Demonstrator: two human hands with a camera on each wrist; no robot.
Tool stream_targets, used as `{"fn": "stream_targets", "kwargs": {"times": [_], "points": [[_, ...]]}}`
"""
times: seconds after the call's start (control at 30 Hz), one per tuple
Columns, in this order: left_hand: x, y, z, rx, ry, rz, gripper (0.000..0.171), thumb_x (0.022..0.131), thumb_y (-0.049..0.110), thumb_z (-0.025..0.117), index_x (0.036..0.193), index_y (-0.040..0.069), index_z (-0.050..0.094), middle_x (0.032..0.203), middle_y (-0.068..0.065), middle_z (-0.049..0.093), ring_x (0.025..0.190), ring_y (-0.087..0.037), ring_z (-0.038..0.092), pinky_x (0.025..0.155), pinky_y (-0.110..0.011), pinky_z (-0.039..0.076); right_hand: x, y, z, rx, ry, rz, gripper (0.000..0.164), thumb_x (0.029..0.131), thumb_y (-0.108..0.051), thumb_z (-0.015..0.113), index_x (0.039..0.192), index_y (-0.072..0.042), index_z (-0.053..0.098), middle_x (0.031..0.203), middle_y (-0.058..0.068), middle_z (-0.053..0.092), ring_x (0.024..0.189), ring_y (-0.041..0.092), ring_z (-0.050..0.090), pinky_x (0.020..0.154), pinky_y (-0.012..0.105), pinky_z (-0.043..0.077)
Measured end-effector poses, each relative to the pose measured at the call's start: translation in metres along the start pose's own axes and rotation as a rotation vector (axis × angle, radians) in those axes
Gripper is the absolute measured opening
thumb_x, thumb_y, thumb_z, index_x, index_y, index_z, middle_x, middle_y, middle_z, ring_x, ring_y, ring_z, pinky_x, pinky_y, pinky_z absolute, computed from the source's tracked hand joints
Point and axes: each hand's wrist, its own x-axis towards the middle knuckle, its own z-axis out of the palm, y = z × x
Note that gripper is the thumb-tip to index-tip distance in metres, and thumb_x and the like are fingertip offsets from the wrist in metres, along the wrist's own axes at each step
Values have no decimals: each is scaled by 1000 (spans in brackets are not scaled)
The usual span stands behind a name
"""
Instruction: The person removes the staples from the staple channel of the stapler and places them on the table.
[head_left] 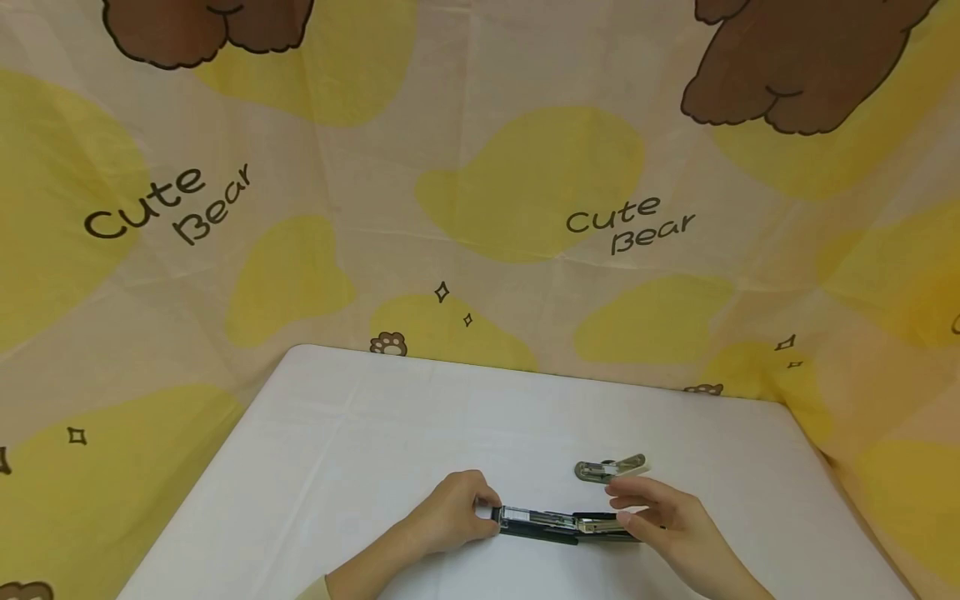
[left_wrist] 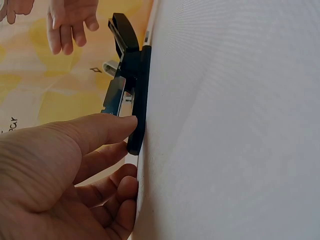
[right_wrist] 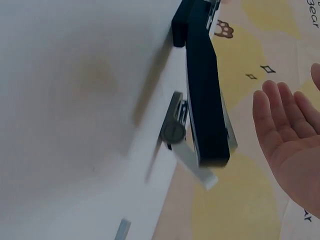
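Note:
A black stapler (head_left: 536, 527) lies folded open on the white table, its metal staple channel exposed. My left hand (head_left: 455, 512) pinches the left end of its base between thumb and index finger; in the left wrist view the thumb lies over the black base (left_wrist: 142, 95). The stapler's raised top arm (right_wrist: 206, 95) stands up in the right wrist view. My right hand (head_left: 667, 521) hovers by the stapler's right end, fingers loosely extended, and the right wrist view shows this palm (right_wrist: 295, 130) apart from the stapler. Behind lies a smaller grey-green stapler (head_left: 596, 472) with a whitish lever.
The white table (head_left: 360, 433) has rounded far corners. A cloth with yellow patches and bears (head_left: 510, 192) hangs behind and beside it. A small grey strip (right_wrist: 122, 230) lies on the table, its kind unclear.

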Motion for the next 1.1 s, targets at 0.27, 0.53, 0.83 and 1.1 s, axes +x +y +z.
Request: {"fn": "stream_targets", "kwargs": {"times": [0.27, 0.53, 0.83, 1.1], "points": [[-1, 2, -1, -16, 0, -4, 26, 77, 11, 90, 102, 6, 81, 85, 10, 60, 74, -7, 49, 64, -24, 43, 8, 0, 24, 176, -71, 59, 42, 102, -9, 67, 138, 11, 57, 131, 31, 63, 110, 14, 68, 88, 23, 56], [-1, 3, -1, -18, -1, -8, 26, 78, 11, 90, 102, 7, 82, 86, 10, 60, 75, -7, 48, 65, -25, 43, 13, 2, 44, 233, -120, 110, 44, 101, -10, 69, 137, 12, 57, 129, 27, 66, 110, 23, 70, 87, 23, 56], [0, 1, -1, -10, 2, -13, 26, 78, 11, 90, 101, 6, 82, 85, 11, 60, 75, -7, 49, 67, -25, 44, 21, 4, 63, 258, -156, 181, 42, 98, -8, 72, 132, 14, 60, 122, 22, 71, 102, 22, 72, 82, 24, 56], [-1, 2, -1, -22, -1, -3, 26, 78, 11, 90, 102, 7, 82, 85, 10, 61, 76, -6, 50, 69, -25, 44, 25, 4, 72, 295, -158, 264, 37, 98, -3, 71, 131, 12, 62, 116, 15, 73, 104, 28, 71, 83, 28, 59]]}}
